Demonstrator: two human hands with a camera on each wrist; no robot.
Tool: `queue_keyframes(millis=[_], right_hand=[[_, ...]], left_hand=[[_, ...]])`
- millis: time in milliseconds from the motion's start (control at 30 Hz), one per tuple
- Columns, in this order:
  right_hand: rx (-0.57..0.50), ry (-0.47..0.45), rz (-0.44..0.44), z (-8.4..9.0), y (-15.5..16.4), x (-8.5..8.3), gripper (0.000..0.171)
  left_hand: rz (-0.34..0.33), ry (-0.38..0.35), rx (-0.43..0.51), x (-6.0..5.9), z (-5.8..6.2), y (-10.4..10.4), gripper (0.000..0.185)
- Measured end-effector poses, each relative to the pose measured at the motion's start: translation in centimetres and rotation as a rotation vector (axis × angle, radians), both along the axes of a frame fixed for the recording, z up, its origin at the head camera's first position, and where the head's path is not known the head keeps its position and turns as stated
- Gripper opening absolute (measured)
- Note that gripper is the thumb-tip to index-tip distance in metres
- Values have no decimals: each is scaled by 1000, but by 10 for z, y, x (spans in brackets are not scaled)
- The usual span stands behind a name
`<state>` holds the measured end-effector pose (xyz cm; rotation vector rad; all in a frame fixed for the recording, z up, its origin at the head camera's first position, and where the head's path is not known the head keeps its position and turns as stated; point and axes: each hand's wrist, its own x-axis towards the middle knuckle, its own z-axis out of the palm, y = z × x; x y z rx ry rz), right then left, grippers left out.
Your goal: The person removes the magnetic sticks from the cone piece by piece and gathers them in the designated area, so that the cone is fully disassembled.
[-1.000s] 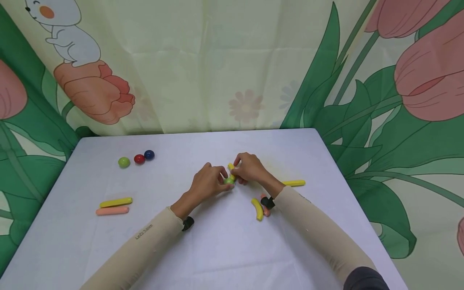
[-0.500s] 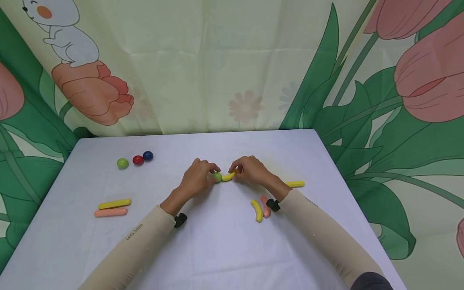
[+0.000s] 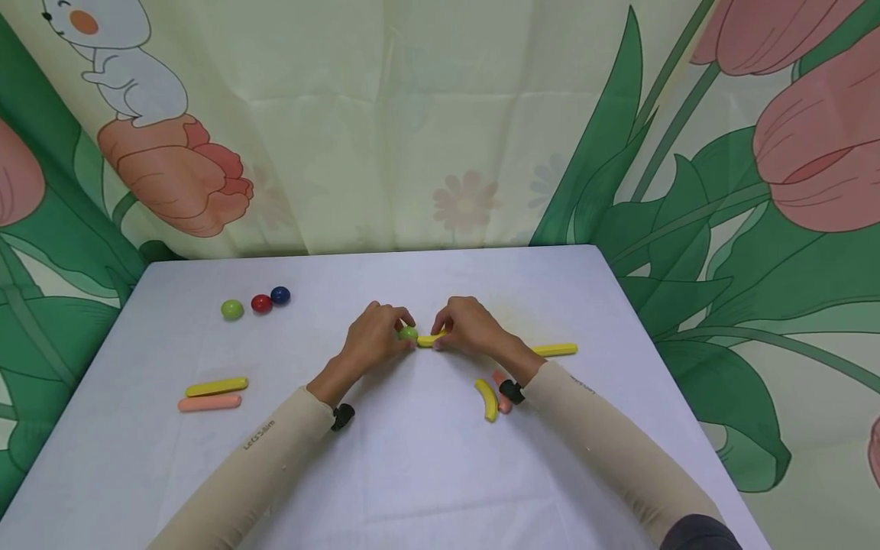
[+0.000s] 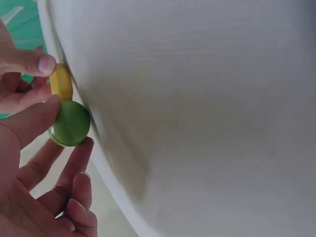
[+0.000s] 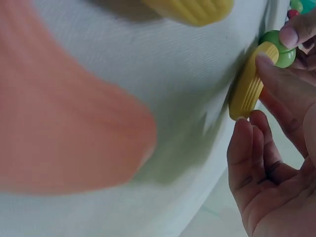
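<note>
My left hand [image 3: 374, 336] pinches a shiny green ball [image 3: 408, 334] between thumb and fingertips at the middle of the table. Just right of it, my right hand [image 3: 473, 327] holds a short yellow curved piece [image 3: 426, 341] with ridged sides. In the left wrist view the yellow piece [image 4: 61, 83] has its end against the green ball [image 4: 71, 124]. The right wrist view has the ridged yellow piece [image 5: 249, 86] lying along the right thumb, its far end at the green ball [image 5: 285, 48]. Whether the two are joined cannot be told.
Green [image 3: 231, 309], red [image 3: 261, 304] and blue [image 3: 279, 295] balls sit at the back left. Nearer lie a yellow stick [image 3: 217, 386] and a pink stick [image 3: 209, 402]. A yellow curved piece [image 3: 486, 400], a partly hidden pink piece [image 3: 505, 406] and another yellow stick [image 3: 557, 349] lie right.
Both hands have shifted a little left, the left one more. The yellow piece, first tilted up behind the green ball, has swung down and now lies level to its right.
</note>
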<state>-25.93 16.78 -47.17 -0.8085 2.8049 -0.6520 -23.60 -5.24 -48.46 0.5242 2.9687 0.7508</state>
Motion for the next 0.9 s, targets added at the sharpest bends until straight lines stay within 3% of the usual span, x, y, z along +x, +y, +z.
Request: queue_keyframes(millis=[233,600,900], right_hand=[[32,-71,-44,5,-1,-2,12],[11,-76,-26,4,0,-2,12],[20,-104,-43,5,-2,-2,11]], left_hand=[[104,-21,-29,5,3,-5,31],[129,15,-58,15,9,-25,32],[157,43,-42,19,9,-56,32]])
